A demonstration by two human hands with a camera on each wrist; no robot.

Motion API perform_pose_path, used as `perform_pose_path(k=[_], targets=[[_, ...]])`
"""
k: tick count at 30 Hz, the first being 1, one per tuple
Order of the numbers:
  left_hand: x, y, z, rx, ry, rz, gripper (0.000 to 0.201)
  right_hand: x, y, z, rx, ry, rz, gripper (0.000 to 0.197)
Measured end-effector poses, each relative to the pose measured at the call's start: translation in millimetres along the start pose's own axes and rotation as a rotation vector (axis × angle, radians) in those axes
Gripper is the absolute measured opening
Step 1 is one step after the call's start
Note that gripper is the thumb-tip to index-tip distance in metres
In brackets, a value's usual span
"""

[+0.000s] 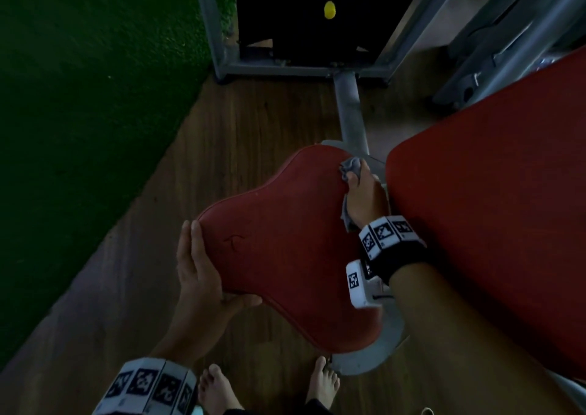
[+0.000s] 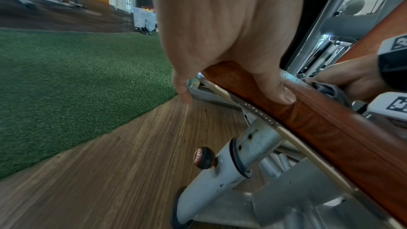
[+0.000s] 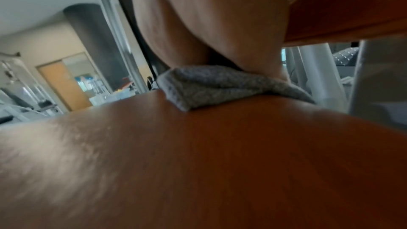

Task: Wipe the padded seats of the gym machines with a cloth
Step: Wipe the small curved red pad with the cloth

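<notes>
A red padded seat [image 1: 285, 256] stands on a grey post in the middle of the head view. My left hand [image 1: 203, 272] grips its near left edge, fingers along the side and thumb at the front corner. In the left wrist view the thumb [image 2: 275, 91] presses on the seat's edge [image 2: 330, 128]. My right hand [image 1: 364, 199] holds a bunched grey cloth [image 1: 350, 167] against the seat's far right edge, next to the big red back pad [image 1: 491, 208]. The right wrist view shows the cloth [image 3: 220, 84] lying on the seat [image 3: 220, 163] under the hand [image 3: 209, 23].
The grey machine frame [image 1: 222, 50] and a dark weight stack with a yellow pin [image 1: 329, 9] stand beyond the seat. Green turf [image 1: 79, 97] lies left, wooden floor [image 1: 142, 287] below. A red-black knob [image 2: 203, 158] sticks out of the seat post. Bare feet [image 1: 323, 379] stand near the base.
</notes>
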State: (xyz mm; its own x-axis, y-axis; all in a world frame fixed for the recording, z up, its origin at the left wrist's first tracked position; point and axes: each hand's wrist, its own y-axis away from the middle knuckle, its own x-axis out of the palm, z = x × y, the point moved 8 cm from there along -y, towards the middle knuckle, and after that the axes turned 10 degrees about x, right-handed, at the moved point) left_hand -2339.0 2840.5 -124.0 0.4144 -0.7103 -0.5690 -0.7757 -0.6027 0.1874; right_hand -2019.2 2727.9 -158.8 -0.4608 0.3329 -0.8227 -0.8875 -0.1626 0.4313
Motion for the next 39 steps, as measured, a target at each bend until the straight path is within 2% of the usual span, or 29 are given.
perform_pose_path(k=[2, 5, 10, 12, 16, 23, 28, 31, 34, 37, 39], targets=[[-1, 0, 0, -0.002, 0.008, -0.002, 0.156, -3, 9, 1, -0.027, -0.042, -0.016, 0.043], [-1, 0, -1, 0.0, -0.008, -0.001, 0.155, -9, 49, -17, -0.066, -0.061, -0.008, 0.052], [-2, -1, 1, 0.003, 0.004, -0.001, 0.154, -9, 113, -61, -0.147, 0.04, -0.005, 0.058], [-2, -1, 1, 0.0, 0.018, 0.002, 0.153, -6, 109, -61, -0.139, 0.073, 0.018, 0.059], [0, 0, 0, -0.002, 0.019, 0.012, 0.155, -6, 77, -43, -0.08, -0.025, 0.027, 0.053], [-3, -3, 3, -0.008, -0.02, -0.014, 0.153, -9, 124, -63, -0.104, 0.098, -0.009, 0.058], [0, -2, 4, -0.007, -0.006, 0.001, 0.154, -16, 98, -45, -0.04, 0.065, 0.086, 0.056], [-1, -2, 2, -0.003, -0.013, 0.0, 0.154, -17, 103, -39, -0.098, 0.06, 0.083, 0.054], [-1, -3, 2, -0.021, -0.049, -0.021, 0.155, -15, 129, -60, -0.163, 0.074, 0.048, 0.056], [-2, -5, 3, -0.02, -0.094, -0.037, 0.158, -9, 154, -98, -0.147, 0.07, 0.074, 0.06], [-2, -4, 3, -0.004, -0.106, -0.045, 0.156, -3, 169, -119, -0.102, -0.046, 0.128, 0.061]])
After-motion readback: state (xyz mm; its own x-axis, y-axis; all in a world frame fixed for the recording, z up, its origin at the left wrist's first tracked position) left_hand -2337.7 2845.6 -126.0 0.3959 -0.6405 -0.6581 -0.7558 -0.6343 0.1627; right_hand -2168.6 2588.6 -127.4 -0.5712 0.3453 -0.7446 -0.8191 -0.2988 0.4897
